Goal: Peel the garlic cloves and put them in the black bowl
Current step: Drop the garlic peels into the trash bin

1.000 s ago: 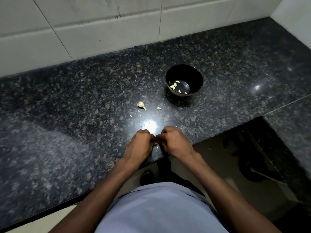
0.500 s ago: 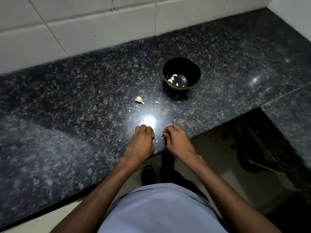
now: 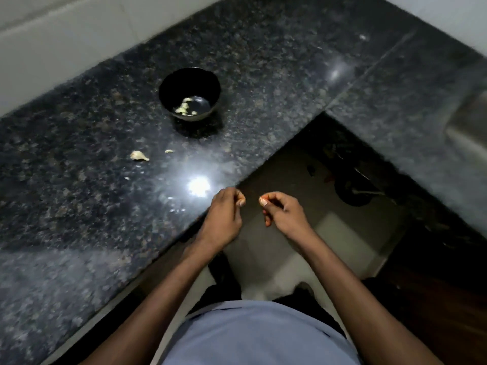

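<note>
- At front edge of dark granite counter [image 3: 79, 206]: both hands held apart w/ a gap between them, over the edge where counter meets floor.
- L hand [image 3: 224, 214]: fingers curled, thumb tip against fingertip; whether sth. small is pinched there cannot be told.
- R hand [image 3: 283, 214]: fingers curled, thumb & forefinger tips together at upper left; a pale speck shows at the tips, too small to identify.
- Black bowl [image 3: 189, 83]: upright on counter, well beyond the hands, toward the wall; holds a few pale peeled garlic pieces [image 3: 183, 106] on its bottom.
- Garlic clove [image 3: 139, 155]: unpeeled-looking, pale, lying on counter to front-left of bowl, apart from it.
- Small pale fragment [image 3: 169, 151]: just right of the clove, between clove & bowl; more tiny flecks scattered nearer the hands.
- Bright light reflection [image 3: 199, 186]: on counter, just left of L hand.
- White tiled wall [image 3: 66, 48]: behind counter.
- Blue shirt [image 3: 263, 338]: bottom centre.
- Counter turns a corner at right; floor visible below hands.
</note>
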